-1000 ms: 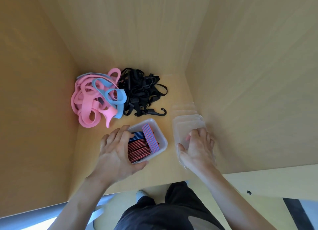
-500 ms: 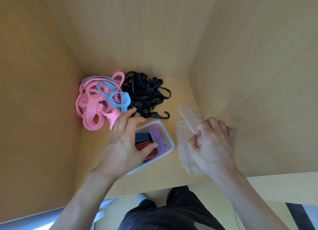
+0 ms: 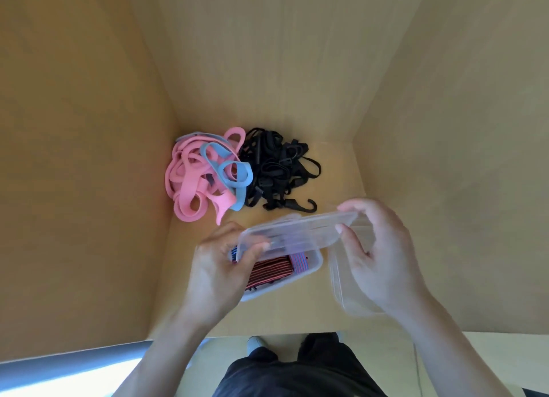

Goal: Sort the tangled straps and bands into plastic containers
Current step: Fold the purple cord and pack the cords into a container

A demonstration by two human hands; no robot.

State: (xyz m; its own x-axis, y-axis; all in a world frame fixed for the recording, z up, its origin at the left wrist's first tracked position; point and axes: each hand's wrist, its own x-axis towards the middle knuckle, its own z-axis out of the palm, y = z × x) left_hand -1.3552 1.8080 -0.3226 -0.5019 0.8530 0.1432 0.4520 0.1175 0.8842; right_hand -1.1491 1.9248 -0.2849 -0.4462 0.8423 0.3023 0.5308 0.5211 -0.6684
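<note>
A: Quick, hands?
B: Left hand (image 3: 214, 275) pinches the left end of a clear piece (image 3: 300, 233), thumb on the near side, fingers behind it. Right hand (image 3: 383, 260) pinches the right end, thumb underneath, fingers over the top edge. Both hold it.
A: Lid or box?
B: Cannot tell. It's shallow, see-through and rimmed.
A: Where is it?
B: In the air just above the tub (image 3: 309, 273), tilted, covering the tub's far half.
A: And the tub?
B: Pale plastic, sitting on the shelf floor (image 3: 297, 313). Striped bands (image 3: 269, 270) are inside: red-black ones lie flat, a blue-red one stands on edge at the tub's right end. The left palm hides the tub's left end.
A: Other containers?
B: A spare tub (image 3: 338, 289), clear, just right of the tub, mostly under the right hand. One or a stack, cannot tell.
A: The tangle?
B: On the floor beyond the tub, at the back wall. Pink bands (image 3: 193, 182) are beyond and left of the tub, with blue bands (image 3: 234, 174) looped in among them. Black straps (image 3: 276, 168) touch that heap, straight beyond the tub. A black hook (image 3: 309, 206) sticks out on the heap's side nearest the tub.
A: Anything else?
B: Dark trousers (image 3: 297, 373) on the near side of the tub, below the shelf edge.
</note>
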